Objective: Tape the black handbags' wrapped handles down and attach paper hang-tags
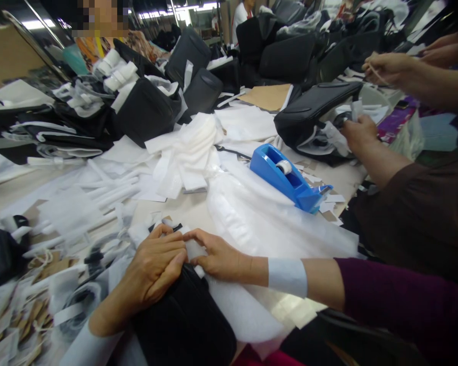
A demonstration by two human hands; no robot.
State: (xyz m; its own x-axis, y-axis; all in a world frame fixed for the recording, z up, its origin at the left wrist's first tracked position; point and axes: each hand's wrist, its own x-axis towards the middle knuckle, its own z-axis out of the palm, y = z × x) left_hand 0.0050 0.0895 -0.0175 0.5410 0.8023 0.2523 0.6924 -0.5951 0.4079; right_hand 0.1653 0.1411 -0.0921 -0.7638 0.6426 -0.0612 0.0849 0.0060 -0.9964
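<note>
A black bag (pixel 187 315) stands upright at the front edge of the table, close to my body. My left hand (pixel 152 269) lies over its top left corner, fingers bent and pressed together around the edge. On the other side my right hand (pixel 217 254) curls its thumb and fingers at the bag's top, beside a bit of white wrapping (pixel 194 250). The fingertips of both hands nearly meet. What they pinch is hidden. White foam sheet (pixel 248 213) spreads behind and under my right wrist.
A blue tape dispenser (pixel 286 178) sits right of centre. At the right, a co-worker's hands (pixel 361 134) handle another black bag (pixel 309 109). Wrapped bags and foam sheets (pixel 191 147) pile up behind; tags and cords (pixel 41 284) lie at the left.
</note>
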